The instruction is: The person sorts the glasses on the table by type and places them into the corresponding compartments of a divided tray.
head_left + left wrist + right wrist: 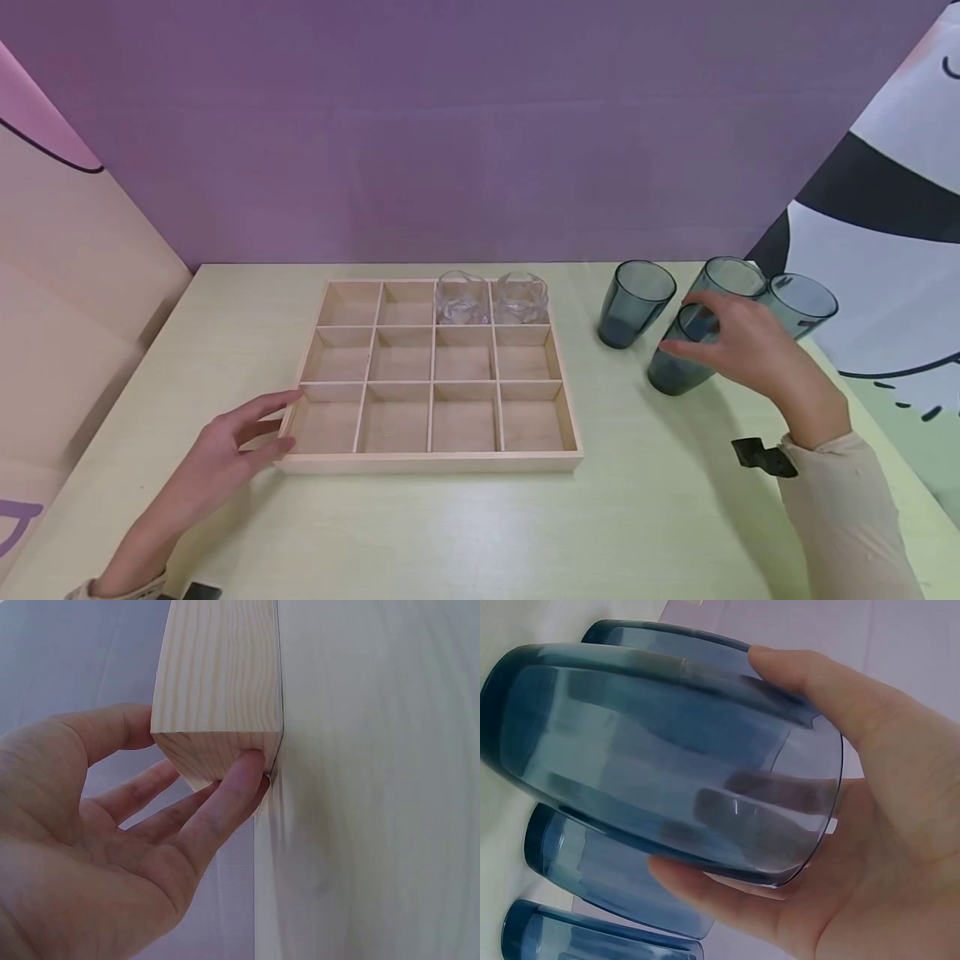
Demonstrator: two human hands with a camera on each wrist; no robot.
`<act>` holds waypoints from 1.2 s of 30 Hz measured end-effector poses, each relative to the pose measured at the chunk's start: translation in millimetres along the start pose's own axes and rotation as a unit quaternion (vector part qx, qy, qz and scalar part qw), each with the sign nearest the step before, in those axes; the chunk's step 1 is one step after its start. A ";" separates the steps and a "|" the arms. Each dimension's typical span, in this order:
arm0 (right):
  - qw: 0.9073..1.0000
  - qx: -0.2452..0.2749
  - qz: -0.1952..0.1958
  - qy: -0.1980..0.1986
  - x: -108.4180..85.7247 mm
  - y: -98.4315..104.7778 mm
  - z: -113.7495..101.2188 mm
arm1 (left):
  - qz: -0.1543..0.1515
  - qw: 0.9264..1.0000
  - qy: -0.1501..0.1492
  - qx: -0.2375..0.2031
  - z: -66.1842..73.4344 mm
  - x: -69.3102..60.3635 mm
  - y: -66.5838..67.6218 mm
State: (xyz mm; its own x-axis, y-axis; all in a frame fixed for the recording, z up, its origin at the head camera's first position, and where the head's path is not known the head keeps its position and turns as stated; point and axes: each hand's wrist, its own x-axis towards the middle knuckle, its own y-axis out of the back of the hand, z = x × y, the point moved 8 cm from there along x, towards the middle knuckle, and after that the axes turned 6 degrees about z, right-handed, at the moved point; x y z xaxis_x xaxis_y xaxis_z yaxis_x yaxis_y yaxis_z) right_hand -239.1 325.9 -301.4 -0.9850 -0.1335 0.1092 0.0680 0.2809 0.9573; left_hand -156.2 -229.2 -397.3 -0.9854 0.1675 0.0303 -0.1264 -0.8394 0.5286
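My right hand (757, 350) grips a blue-tinted drinking glass (645, 742) near its rim, thumb on one side and fingers on the other. Whether its base touches the table cannot be told. Just behind it stand two similar glasses, a taller-looking one (733, 277) and one at the far right (806, 300); another tinted glass (636, 304) is to its left. At the left, my left hand (225, 454) touches the side of a divided wooden tray (427, 463) near its front corner, fingers extended along the rim and wall (217, 675).
Two small clear glasses, one (461, 300) beside the other (522, 300), sit in the two rightmost compartments of the tray's back row. The pale table (465, 533) meets a purple wall (465, 150) at the back, with printed panels at both sides.
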 end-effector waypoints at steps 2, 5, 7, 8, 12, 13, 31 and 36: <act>1.000 0.000 0.000 0.001 -0.6 0.1 0.2 | -0.002 1.000 -0.001 -0.002 0.3 0.1 -0.3; 1.000 -0.002 0.006 0.003 -1.6 0.4 -1.2 | -0.002 1.000 -0.001 0.004 1.0 -0.3 0.5; 1.000 -0.001 0.012 0.008 -2.2 0.5 -4.0 | -0.001 1.000 0.001 0.009 1.9 -0.9 1.9; 1.000 -0.001 0.015 0.011 -2.2 0.7 -5.6 | -0.001 1.000 -0.001 0.012 2.6 -1.1 2.7; 1.000 0.000 0.018 0.017 -2.7 1.7 -10.5 | -0.002 1.000 0.000 0.014 3.4 -0.9 3.9; 1.000 0.000 0.018 0.018 -3.0 2.1 -11.2 | -0.003 1.000 -0.001 0.013 3.6 -0.4 3.7; 0.999 -0.006 0.033 0.032 -7.8 4.9 -23.0 | -0.005 1.000 -0.001 0.016 1.8 -1.7 0.1; 0.999 -0.004 0.026 0.026 -12.6 4.3 -27.9 | -0.004 1.000 -0.014 0.019 3.5 -1.9 -0.2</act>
State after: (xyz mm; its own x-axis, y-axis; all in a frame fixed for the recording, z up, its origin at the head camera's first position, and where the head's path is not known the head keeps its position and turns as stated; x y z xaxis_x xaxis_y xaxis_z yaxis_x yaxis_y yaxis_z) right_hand -222.0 302.3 -291.2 -0.9707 -0.1675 0.1723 0.1204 0.2815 0.9520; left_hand -153.8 -227.6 -394.5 -0.9810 0.1879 0.0490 -0.1286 -0.8180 0.5606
